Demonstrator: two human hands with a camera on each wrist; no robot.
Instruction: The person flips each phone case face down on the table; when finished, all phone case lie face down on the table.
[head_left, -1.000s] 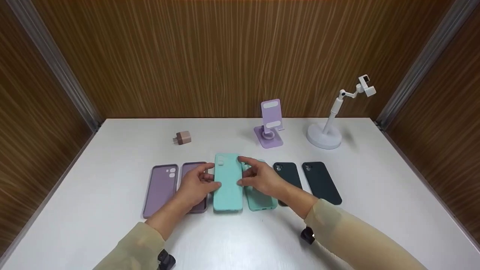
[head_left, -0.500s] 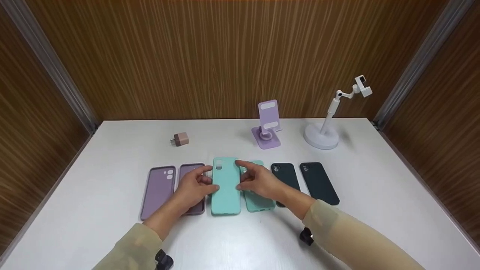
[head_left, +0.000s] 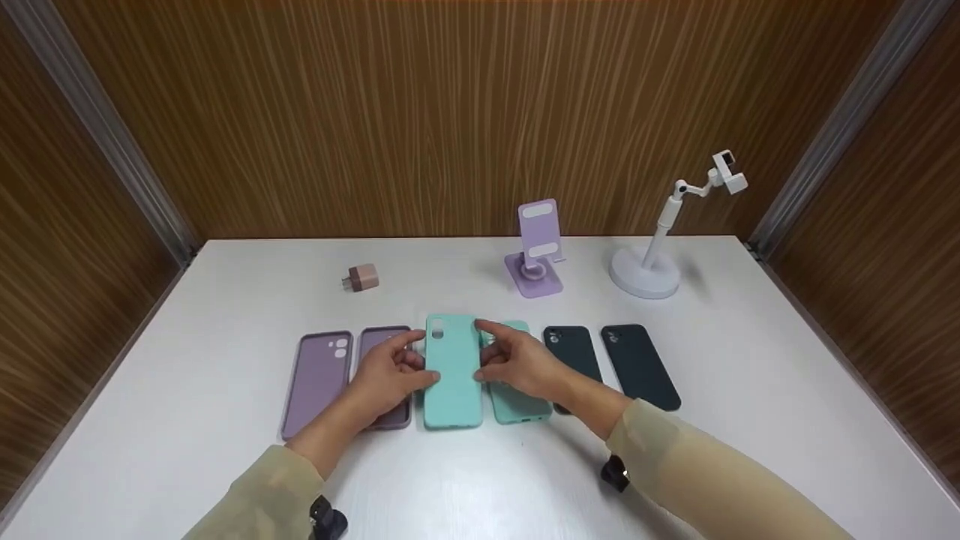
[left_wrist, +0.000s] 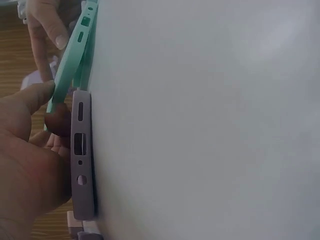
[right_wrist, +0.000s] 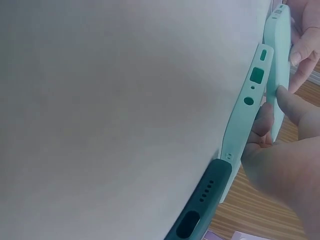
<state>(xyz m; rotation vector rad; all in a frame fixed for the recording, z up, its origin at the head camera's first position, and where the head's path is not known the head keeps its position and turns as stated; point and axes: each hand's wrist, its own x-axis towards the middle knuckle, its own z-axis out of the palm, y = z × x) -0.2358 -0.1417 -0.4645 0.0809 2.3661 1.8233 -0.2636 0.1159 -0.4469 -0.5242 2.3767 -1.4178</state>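
Both hands hold a mint-green phone case (head_left: 453, 375), back side up, in the middle of the row. My left hand (head_left: 386, 373) pinches its left edge between thumb and fingers, over part of a purple phone case (head_left: 373, 341). On the opposite edge my right hand (head_left: 525, 364) pinches the case, above a second mint-green phone case (head_left: 520, 405) that it partly covers. In the left wrist view the held case (left_wrist: 71, 62) is tilted, with part of it off the table. The right wrist view shows the second mint case (right_wrist: 245, 107) beside it.
Another purple case (head_left: 319, 382) lies at the row's left end. Two dark cases (head_left: 574, 349) (head_left: 641, 367) lie to the right. Behind stand a plug charger (head_left: 363, 277), a purple phone stand (head_left: 540, 229) and a white stand (head_left: 645, 271) on the white table (head_left: 187, 337).
The held mint-green case has come slightly toward the person, with both hands keeping their pinch on its edges. Over the last half second hardly anything has moved.
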